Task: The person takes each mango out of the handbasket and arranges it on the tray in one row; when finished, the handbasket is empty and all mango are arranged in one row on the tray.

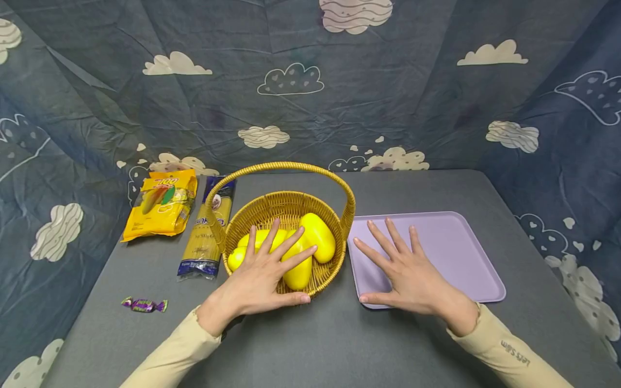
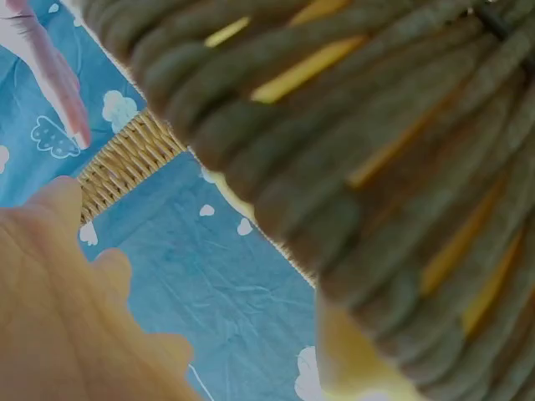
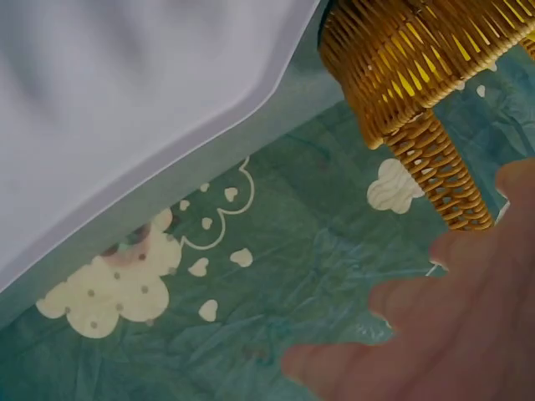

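My left hand (image 1: pixel 259 280) is held with spread, straight fingers in front of and over a woven basket (image 1: pixel 277 201) with a tall handle, hiding part of what lies inside. Several smooth yellow mango-shaped fruits (image 1: pixel 317 238) lie in the basket. Over the left part of a light purple tray (image 1: pixel 448 250), my right hand (image 1: pixel 409 277) also spreads its fingers and holds nothing. The left wrist view has the basket's wicker side (image 2: pixel 334 167) very close, beside the left palm (image 2: pixel 67 309). In the right wrist view, fingertips (image 3: pixel 393 301) show below the basket handle (image 3: pixel 439 171).
Left of the basket lie a clear-and-blue spaghetti packet (image 1: pixel 201 245) and a yellow candy bag (image 1: pixel 160 207). A purple wrapped candy (image 1: pixel 144 305) is nearer the front left. Dark cloud-patterned cloth (image 1: pixel 291 118) hangs behind the grey table (image 1: pixel 330 350).
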A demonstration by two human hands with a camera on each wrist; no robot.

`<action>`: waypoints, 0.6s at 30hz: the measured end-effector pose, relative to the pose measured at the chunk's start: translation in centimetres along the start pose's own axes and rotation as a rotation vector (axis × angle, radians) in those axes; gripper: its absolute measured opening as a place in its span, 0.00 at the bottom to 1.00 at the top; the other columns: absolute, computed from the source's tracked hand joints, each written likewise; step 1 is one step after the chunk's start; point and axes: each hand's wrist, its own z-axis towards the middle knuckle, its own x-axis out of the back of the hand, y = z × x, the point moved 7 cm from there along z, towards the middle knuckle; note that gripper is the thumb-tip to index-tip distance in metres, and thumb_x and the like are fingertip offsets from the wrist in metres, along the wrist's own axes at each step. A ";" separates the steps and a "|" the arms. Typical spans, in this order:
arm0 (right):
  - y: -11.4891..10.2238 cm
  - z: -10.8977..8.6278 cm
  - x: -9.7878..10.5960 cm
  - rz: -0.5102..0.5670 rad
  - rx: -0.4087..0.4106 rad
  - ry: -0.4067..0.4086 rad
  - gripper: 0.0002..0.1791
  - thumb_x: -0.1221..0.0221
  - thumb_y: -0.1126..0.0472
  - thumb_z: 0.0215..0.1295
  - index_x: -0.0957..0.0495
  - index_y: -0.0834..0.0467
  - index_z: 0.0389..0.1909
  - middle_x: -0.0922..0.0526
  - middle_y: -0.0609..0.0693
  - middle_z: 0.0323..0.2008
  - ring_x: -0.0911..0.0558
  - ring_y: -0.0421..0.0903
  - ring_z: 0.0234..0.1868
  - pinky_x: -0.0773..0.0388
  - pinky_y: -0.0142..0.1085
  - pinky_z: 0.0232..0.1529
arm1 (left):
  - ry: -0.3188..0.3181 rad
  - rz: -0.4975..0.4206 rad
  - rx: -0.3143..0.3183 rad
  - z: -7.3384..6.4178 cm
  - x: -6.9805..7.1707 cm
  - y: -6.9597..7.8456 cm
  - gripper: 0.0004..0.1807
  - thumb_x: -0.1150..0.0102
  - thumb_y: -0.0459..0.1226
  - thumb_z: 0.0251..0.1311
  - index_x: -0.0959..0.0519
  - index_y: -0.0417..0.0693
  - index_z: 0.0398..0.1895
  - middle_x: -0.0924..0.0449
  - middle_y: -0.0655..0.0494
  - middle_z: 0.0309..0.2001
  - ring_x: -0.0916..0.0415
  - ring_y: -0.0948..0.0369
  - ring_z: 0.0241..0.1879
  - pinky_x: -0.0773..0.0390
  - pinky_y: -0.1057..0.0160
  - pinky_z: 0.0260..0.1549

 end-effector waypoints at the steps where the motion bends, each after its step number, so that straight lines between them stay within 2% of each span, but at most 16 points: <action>1: -0.1 0.0 0.1 -0.004 0.012 0.016 0.55 0.53 0.19 0.48 0.53 0.42 0.74 0.61 0.52 0.75 0.64 0.59 0.72 0.65 0.67 0.62 | 0.004 -0.003 -0.001 0.0 0.1 0.0 0.44 0.64 0.74 0.53 0.51 0.73 0.73 0.65 0.61 0.75 0.78 0.47 0.71 0.75 0.32 0.59; 4: -0.6 0.2 0.6 -0.005 0.051 0.071 0.53 0.52 0.20 0.49 0.51 0.42 0.74 0.58 0.51 0.75 0.58 0.58 0.72 0.57 0.64 0.63 | 0.036 -0.019 -0.014 -0.2 0.5 0.0 0.43 0.60 0.72 0.55 0.49 0.71 0.73 0.61 0.60 0.75 0.73 0.49 0.72 0.72 0.35 0.62; 8: -1.2 0.4 1.4 0.021 0.099 0.162 0.47 0.51 0.24 0.54 0.41 0.45 0.71 0.47 0.51 0.73 0.47 0.55 0.71 0.50 0.59 0.65 | 0.134 -0.050 -0.046 -0.9 1.6 -0.1 0.39 0.55 0.67 0.59 0.41 0.66 0.71 0.51 0.60 0.73 0.59 0.54 0.72 0.62 0.45 0.67; 10: -1.5 0.5 1.9 0.049 0.122 0.216 0.42 0.50 0.27 0.58 0.34 0.48 0.67 0.39 0.53 0.69 0.41 0.55 0.68 0.45 0.57 0.64 | 0.218 -0.078 -0.067 -1.5 2.3 -0.3 0.35 0.52 0.63 0.60 0.35 0.62 0.68 0.43 0.59 0.71 0.50 0.53 0.70 0.54 0.49 0.67; 14: -2.3 0.9 2.7 0.138 0.164 0.326 0.31 0.48 0.35 0.64 0.24 0.53 0.57 0.26 0.54 0.59 0.29 0.54 0.60 0.32 0.53 0.56 | 0.447 -0.178 -0.093 -3.1 4.1 -1.2 0.25 0.45 0.55 0.61 0.23 0.55 0.57 0.27 0.56 0.60 0.33 0.54 0.60 0.38 0.51 0.60; 18: -3.1 1.8 3.2 0.246 0.175 0.374 0.23 0.44 0.42 0.64 0.20 0.54 0.50 0.20 0.50 0.51 0.23 0.50 0.52 0.26 0.48 0.51 | 0.658 -0.301 -0.052 -5.1 5.3 -2.9 0.19 0.43 0.51 0.61 0.17 0.49 0.47 0.20 0.56 0.50 0.25 0.57 0.48 0.28 0.59 0.49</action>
